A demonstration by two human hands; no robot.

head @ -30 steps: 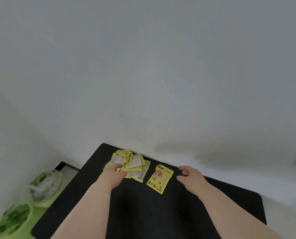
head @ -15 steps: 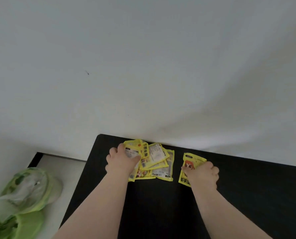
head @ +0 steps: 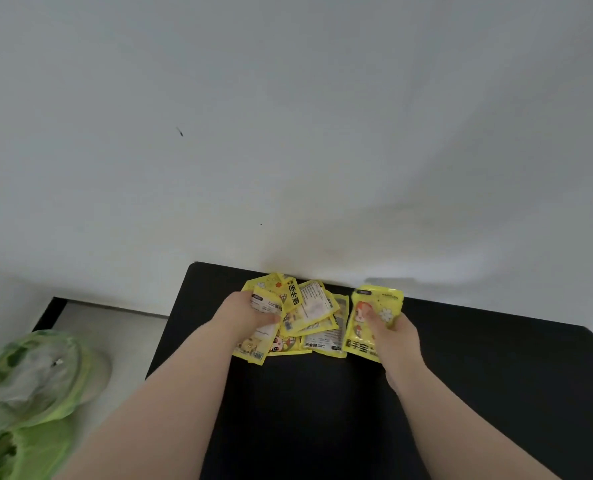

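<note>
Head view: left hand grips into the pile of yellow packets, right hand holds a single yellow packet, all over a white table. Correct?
No: the head view shows the table black, not white. The rest stands: the left hand grips into the pile of yellow packets, and the right hand holds a single yellow packet beside it.

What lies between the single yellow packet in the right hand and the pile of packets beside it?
Nothing visible. The right hand pinches the single packet right next to the pile on the black table, with at most a sliver of bare top between them. The left hand grips the pile's left side, clear of that gap.
</note>
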